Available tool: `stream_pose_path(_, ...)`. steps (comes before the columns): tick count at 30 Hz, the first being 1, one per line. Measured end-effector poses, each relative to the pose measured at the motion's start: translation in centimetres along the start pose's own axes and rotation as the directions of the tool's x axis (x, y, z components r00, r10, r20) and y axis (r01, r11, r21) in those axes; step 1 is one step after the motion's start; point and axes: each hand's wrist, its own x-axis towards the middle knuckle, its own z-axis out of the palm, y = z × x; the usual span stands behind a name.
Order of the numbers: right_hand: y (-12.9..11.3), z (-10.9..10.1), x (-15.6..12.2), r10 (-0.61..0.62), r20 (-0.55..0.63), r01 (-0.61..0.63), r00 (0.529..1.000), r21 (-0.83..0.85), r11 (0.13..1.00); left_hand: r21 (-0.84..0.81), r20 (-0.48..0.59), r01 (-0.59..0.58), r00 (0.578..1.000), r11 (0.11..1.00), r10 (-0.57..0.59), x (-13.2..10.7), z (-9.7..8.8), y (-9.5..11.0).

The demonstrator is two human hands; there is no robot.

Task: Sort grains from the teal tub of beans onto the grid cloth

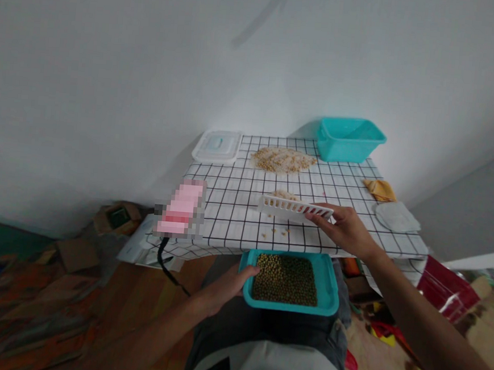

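My left hand (231, 286) grips the left rim of a teal tray (327, 305) full of green and brown beans, which rests on my lap below the table's front edge. My right hand (346, 230) holds a white slotted strainer (292, 207) by its right end, level above the checked tablecloth (236, 207). A small heap of grains lies in the strainer. A few loose grains (275, 231) lie on the cloth just under it.
At the back of the table lie a pile of mixed grains (282, 160), a teal tub (348, 138) and a clear lidded box (216, 146). A yellow cloth (380, 190) and a round lid (397, 216) sit at the right. A pink object (182, 207) lies at the left edge.
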Motion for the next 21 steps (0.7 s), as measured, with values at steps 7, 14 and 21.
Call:
stream_pose_path(7, -0.4, 0.3, -0.3, -0.086, 0.050, 0.082, 0.995, 0.081, 0.993, 0.020, -0.009, 0.014, 1.000, 1.000, -0.014, -0.3, 0.1, 0.3)
stream_pose_path(14, -0.4, 0.1, -1.1, -0.100, 0.126, 0.077, 0.987, 0.176, 0.981, 0.041, -0.011, 0.023, 1.000, 0.999, -0.022, -0.1, -0.3, 0.0)
stream_pose_path(21, -1.7, -0.1, -3.0, -0.087, 0.182, 0.057, 0.979, 0.168, 0.984, -0.011, -0.011, -0.012, 1.000, 1.000, 0.012, -0.1, -0.6, -0.2)
